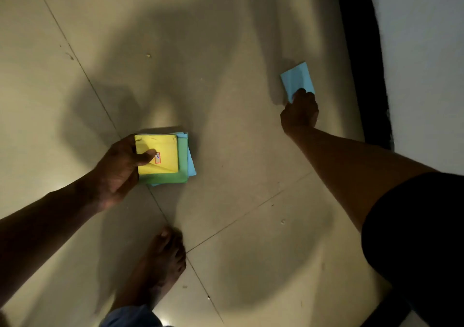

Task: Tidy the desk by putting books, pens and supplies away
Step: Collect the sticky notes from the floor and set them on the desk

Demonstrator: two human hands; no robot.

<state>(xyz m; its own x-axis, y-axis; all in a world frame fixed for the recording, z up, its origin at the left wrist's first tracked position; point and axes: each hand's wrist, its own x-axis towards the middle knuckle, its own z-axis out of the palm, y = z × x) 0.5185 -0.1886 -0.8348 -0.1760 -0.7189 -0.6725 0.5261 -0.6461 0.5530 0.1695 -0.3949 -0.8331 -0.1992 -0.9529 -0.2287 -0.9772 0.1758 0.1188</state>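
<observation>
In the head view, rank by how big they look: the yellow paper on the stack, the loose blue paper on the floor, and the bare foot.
1. Bare foot, though it is nearer the camera.
2. Yellow paper.
3. Loose blue paper, partly covered by the right hand.

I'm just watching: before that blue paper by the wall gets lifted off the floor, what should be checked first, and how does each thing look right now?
1. Right hand reaches the loose blue sheet: ok, its fingertips are on the sheet's near edge.
2. Sheet actually gripped: cannot tell, the fingers hide the contact.
3. Sheet free to lift: ok, it lies flat on the floor tiles, nothing on top, short of the dark strip at the wall.
4. Left hand holds the paper stack securely: ok, thumb pressed on the yellow top sheet.
5. Stack tidy enough to take another sheet: not ok, the green and blue layers stick out unevenly.
6. Bare foot clear of the papers: ok.
</observation>
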